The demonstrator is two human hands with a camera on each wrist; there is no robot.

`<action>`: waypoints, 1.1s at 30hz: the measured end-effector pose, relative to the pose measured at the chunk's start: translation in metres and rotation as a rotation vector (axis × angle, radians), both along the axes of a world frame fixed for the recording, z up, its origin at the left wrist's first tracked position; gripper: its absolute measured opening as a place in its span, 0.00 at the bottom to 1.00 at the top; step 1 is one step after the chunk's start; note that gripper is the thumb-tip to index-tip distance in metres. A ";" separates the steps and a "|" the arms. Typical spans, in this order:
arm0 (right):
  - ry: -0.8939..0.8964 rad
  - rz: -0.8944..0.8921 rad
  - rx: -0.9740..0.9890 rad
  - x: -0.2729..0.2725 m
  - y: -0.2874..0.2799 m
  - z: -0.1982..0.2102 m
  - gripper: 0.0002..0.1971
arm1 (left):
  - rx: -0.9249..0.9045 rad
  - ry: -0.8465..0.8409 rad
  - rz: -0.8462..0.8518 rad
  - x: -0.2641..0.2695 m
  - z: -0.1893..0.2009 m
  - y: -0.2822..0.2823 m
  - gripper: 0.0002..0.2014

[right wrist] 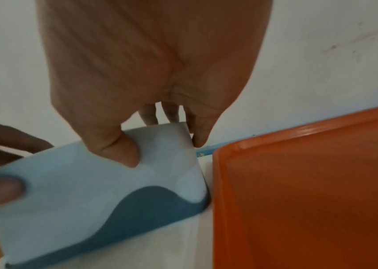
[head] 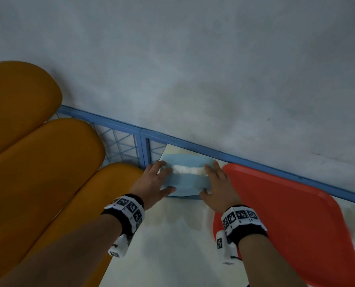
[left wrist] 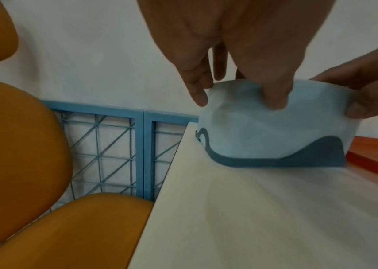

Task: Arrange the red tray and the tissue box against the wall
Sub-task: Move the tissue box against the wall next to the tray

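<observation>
Blue tissue box [head: 185,177] gripped endwise: left hand [head: 153,181], right hand [head: 218,185].

Both forearms are bare, no sleeves in sight. Each wrist wears a black band [head: 124,214] faced with white tiles printed in black square codes. Under each band hangs a small white block [head: 224,248], also coded; a thin dark cable trails from it.

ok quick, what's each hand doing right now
left hand: grips the tissue box at its left end
right hand: grips the same box at its right end
</observation>
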State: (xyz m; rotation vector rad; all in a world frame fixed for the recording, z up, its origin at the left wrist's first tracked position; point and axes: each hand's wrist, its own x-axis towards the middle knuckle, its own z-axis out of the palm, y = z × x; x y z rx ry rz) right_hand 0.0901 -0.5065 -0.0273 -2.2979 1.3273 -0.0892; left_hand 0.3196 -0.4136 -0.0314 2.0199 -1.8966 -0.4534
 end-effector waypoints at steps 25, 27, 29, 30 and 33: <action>-0.070 -0.112 -0.124 0.008 -0.006 -0.021 0.25 | -0.043 0.022 0.081 0.032 0.008 -0.048 0.13; -0.071 -0.111 -0.146 0.005 -0.004 -0.020 0.24 | -0.045 0.020 0.072 0.033 0.009 -0.046 0.13; -0.062 -0.108 -0.157 0.004 -0.004 -0.019 0.23 | -0.035 0.021 0.063 0.034 0.010 -0.047 0.14; -0.051 -0.109 -0.158 0.003 -0.006 -0.018 0.22 | -0.028 0.021 0.061 0.034 0.011 -0.049 0.15; -0.033 -0.099 -0.170 0.001 -0.015 -0.016 0.22 | -0.003 0.020 0.053 0.033 0.016 -0.056 0.16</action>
